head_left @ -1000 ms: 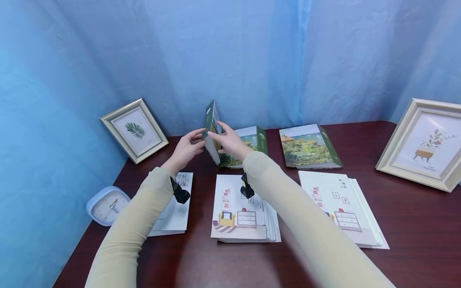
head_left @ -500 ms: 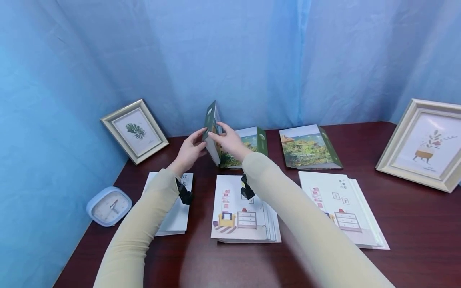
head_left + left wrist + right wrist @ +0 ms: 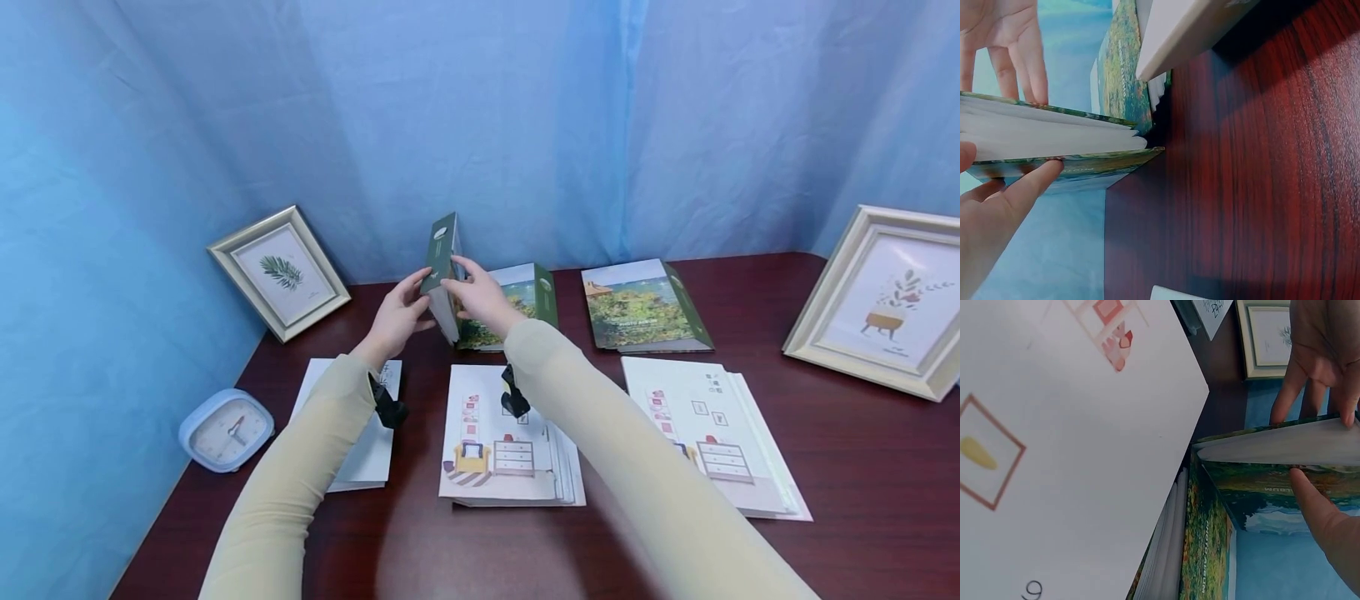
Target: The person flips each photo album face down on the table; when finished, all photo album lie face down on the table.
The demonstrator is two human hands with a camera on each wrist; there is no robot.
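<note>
Near the back of the table, both hands hold a green-edged photo album [image 3: 439,250] upright, one from each side. My left hand [image 3: 395,320] grips its left cover, fingertips flat on it in the left wrist view. My right hand [image 3: 486,298] holds the other cover, with a finger on the printed landscape in the right wrist view. White page edges [image 3: 1054,134] show between the covers. Just right of the held album lies another photo album [image 3: 517,292], partly hidden by my right hand. A further photo album [image 3: 641,308] lies to the right of that.
In front lie a white book [image 3: 367,454] under my left forearm, a stack of white books with a furniture drawing [image 3: 487,433], and a similar stack [image 3: 708,429]. A blue clock [image 3: 228,429] stands left. Picture frames [image 3: 281,275] stand at both sides; a blue curtain [image 3: 480,125] hangs behind.
The held album has turned a little, so more of its green spine side faces the head camera. My left hand has shifted slightly to the right; the right hand has barely moved.
</note>
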